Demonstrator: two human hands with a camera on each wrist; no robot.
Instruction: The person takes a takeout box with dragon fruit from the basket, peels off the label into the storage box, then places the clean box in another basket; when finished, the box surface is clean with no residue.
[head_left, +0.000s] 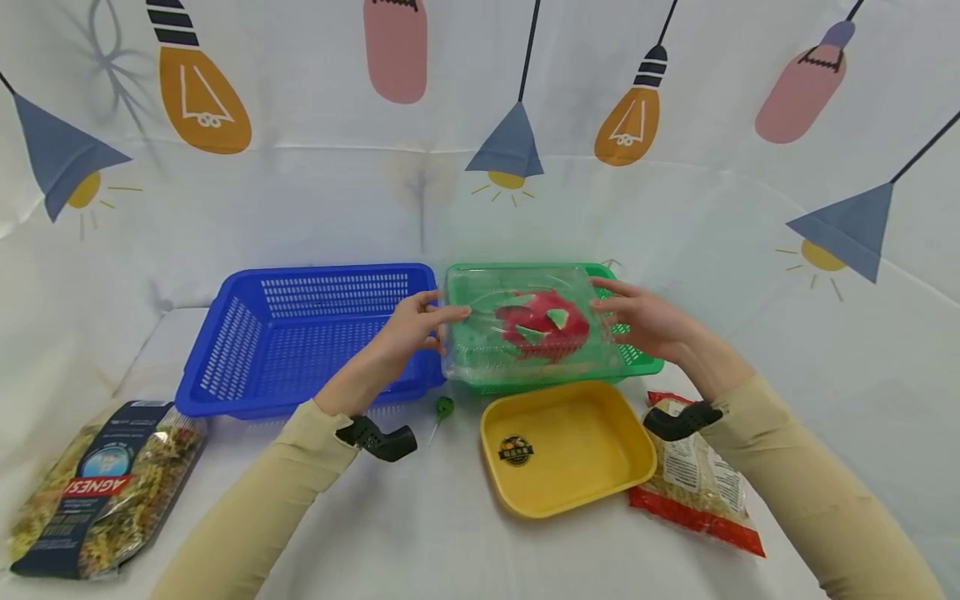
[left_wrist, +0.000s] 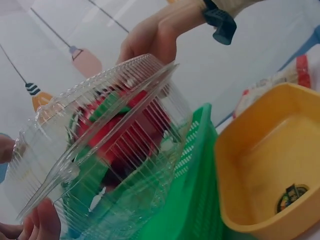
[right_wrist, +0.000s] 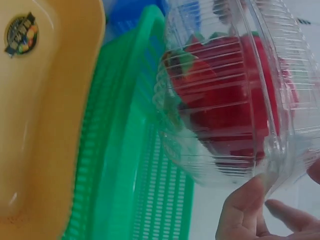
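A clear plastic clamshell box (head_left: 467, 360) is held between both hands above the green basket (head_left: 641, 363). Inside it lies a red dragon fruit (head_left: 551, 333) with green scales. My left hand (head_left: 411, 331) grips the box's left end, and my right hand (head_left: 651, 321) grips the right end. In the left wrist view the box (left_wrist: 45, 160) looks closed and tilted, with left fingers (left_wrist: 46, 220) at its edge. The right wrist view shows the right thumb and fingers (right_wrist: 245, 205) pinching the box's rim.
At the left stands a blue basket (head_left: 307, 354). In front of the green basket sits a yellow tray (head_left: 577, 450), beside a green lollipop (head_left: 444, 407). A pasta bag (head_left: 105, 492) lies far left; another red-edged food bag (head_left: 701, 475) lies by the right forearm. A patterned curtain (head_left: 330, 200) hangs behind.
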